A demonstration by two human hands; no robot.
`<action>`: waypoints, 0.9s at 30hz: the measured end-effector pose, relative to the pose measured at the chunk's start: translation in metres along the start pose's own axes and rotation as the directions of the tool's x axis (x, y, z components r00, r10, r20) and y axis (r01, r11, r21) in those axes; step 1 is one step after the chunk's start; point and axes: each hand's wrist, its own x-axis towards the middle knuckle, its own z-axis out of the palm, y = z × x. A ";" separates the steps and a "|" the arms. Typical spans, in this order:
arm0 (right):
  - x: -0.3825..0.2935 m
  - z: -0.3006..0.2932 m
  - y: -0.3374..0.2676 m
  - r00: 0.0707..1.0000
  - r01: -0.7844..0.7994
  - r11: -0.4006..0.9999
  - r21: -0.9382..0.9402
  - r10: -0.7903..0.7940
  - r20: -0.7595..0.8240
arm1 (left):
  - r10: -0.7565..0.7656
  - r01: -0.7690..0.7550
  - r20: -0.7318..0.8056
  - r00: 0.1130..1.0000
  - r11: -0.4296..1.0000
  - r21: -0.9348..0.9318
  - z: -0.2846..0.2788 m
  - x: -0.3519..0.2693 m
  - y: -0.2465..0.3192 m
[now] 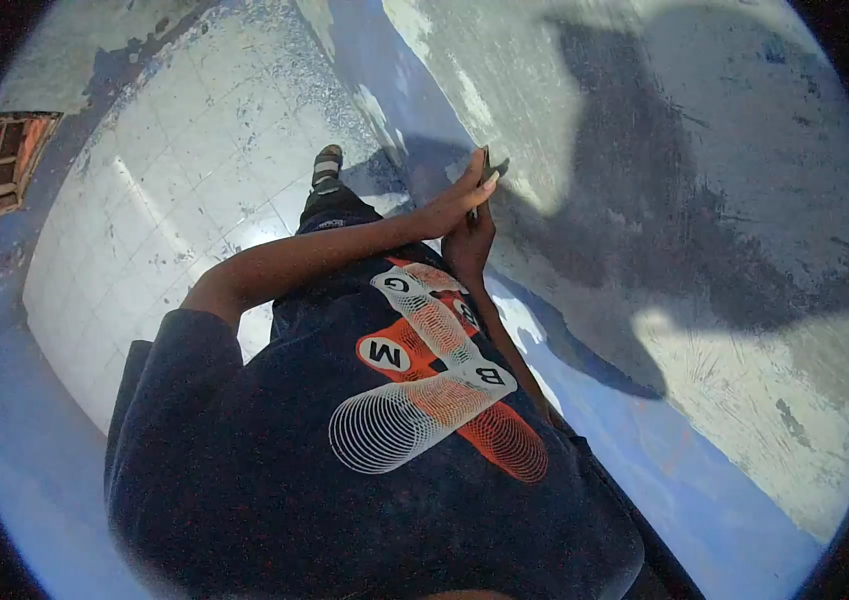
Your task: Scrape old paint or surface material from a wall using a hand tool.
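Note:
Both my hands meet at the wall (462, 82) ahead and to my right. My right hand (468, 244) is closed and upright below, around what looks like the handle of a thin flat scraper (486, 159); the handle itself is hidden. From the left, my left hand (458, 202) reaches across with straight fingers, its fingertips on either side of the thin blade. Seen nearly edge-on, the blade points at the wall by the border of blue paint and bare grey plaster. A dark shadow of my arms and body falls over the plaster.
Pale floor tiles (192, 150) carry scattered flakes and dust, thickest along the wall's foot. My sandalled foot (328, 161) stands near that foot of the wall. At far left, a wooden-framed window (1, 161) sits in another blue-painted wall (19, 420).

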 end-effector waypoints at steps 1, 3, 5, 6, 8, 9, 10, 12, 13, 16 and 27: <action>0.000 0.000 0.004 1.000 0.019 1.000 -0.004 -0.019 0.016 | -0.007 0.007 -0.004 1.000 1.000 0.019 -0.001 0.001 -0.002; 0.000 0.002 0.005 0.999 0.035 0.999 -0.008 -0.035 0.028 | -0.016 0.016 -0.005 1.000 0.999 0.039 -0.004 0.002 -0.004; -0.001 0.007 -0.002 1.000 -0.019 0.997 -0.073 0.018 -0.023 | -0.010 0.008 0.060 0.998 0.999 0.033 -0.010 0.000 -0.005; -0.002 0.008 -0.003 0.999 -0.025 0.997 -0.072 0.022 -0.034 | -0.016 0.013 0.071 0.997 0.999 0.034 -0.010 0.000 -0.006; 0.000 0.008 -0.002 0.997 -0.058 0.997 -0.047 0.056 -0.048 | 0.034 -0.040 0.115 0.993 0.998 0.047 -0.013 0.005 -0.008; 0.002 0.008 -0.001 0.996 -0.067 0.997 -0.044 0.064 -0.066 | 0.024 -0.031 0.131 0.991 0.998 0.048 -0.013 0.006 -0.009; 0.005 0.007 0.000 0.998 -0.036 0.997 -0.062 0.032 -0.061 | 0.017 -0.023 0.109 0.994 0.998 0.050 -0.012 0.007 -0.010; 0.002 0.003 -0.006 0.997 -0.011 0.997 -0.077 0.006 -0.074 | 0.002 -0.008 0.103 0.995 0.998 0.056 -0.007 0.007 -0.017; 0.004 0.001 -0.017 0.999 -0.006 0.995 -0.104 0.003 -0.032 | 0.005 -0.009 0.030 1.000 0.992 0.124 -0.004 0.008 -0.023; 0.001 0.002 -0.018 0.997 0.050 0.988 -0.148 -0.057 -0.047 | 0.020 -0.016 -0.016 1.000 0.976 0.216 0.006 0.000 -0.026; -0.002 0.010 -0.024 0.989 -0.146 0.989 0.010 0.146 -0.024 | 0.071 -0.084 0.103 0.992 0.988 0.129 -0.016 -0.006 -0.031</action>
